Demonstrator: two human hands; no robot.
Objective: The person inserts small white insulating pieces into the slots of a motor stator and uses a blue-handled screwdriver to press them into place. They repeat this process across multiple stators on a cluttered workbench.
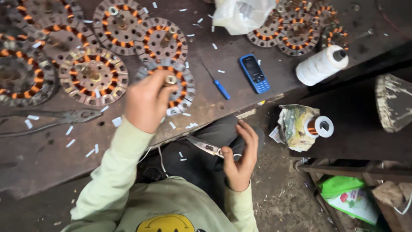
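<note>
Stator disc (179, 88) with orange copper windings sits at the near edge of the dark workbench (38, 159), my left hand (146, 103) closed over it, fingers gripping its centre hub. My right hand (240, 161) is down by my lap, fingers half curled round metal scissors (206, 147). Just beside the disc: blue-handled screwdriver (219, 86), blue phone (254, 73). More wound discs (92, 77) behind. White thread cone (322, 65) well apart, right.

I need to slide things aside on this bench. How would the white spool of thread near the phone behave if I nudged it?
The white thread spool lies on its side near the bench's edge, so it would probably roll, perhaps off. It looks fully wound, likely light and soft to squeeze. Neither the left hand nor the right hand is near it.
</note>
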